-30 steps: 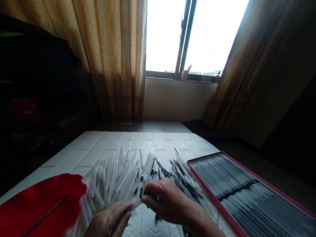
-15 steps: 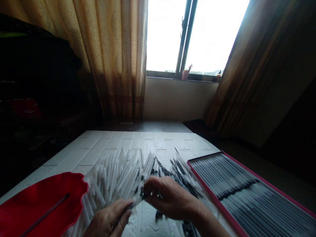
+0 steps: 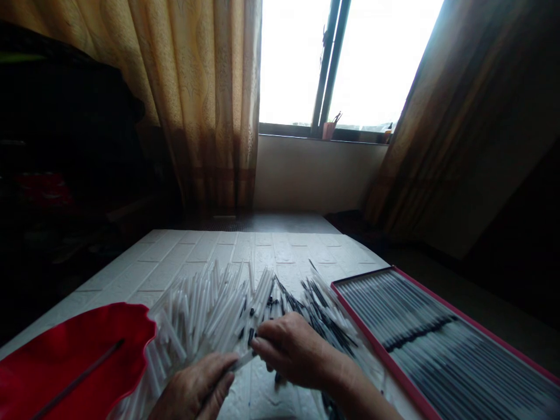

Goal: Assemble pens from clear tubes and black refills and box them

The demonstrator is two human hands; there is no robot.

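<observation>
My left hand (image 3: 192,388) is closed around a clear pen barrel (image 3: 242,361), which points up and to the right. At the barrel's far end, the fingers of my right hand (image 3: 297,353) are pinched together; they cover that tip and any small part between them. Just beyond both hands lies a heap of clear pen barrels (image 3: 188,309). Thin black-filled refills (image 3: 321,315) are strewn past and beneath my right wrist, and a few small black pieces (image 3: 251,336) lie beside its fingers.
On the left stands a red scalloped dish (image 3: 39,344) holding one dark-tipped pen (image 3: 79,382). A pink-rimmed tray (image 3: 371,334) filled with rows of pens is at the right. White brick-patterned covering (image 3: 192,251) spans the table, with curtains and a window behind.
My right hand's fingers have closed in tighter at the barrel's end, hiding the dark tip that showed before. My left hand has stayed almost still with the barrel.
</observation>
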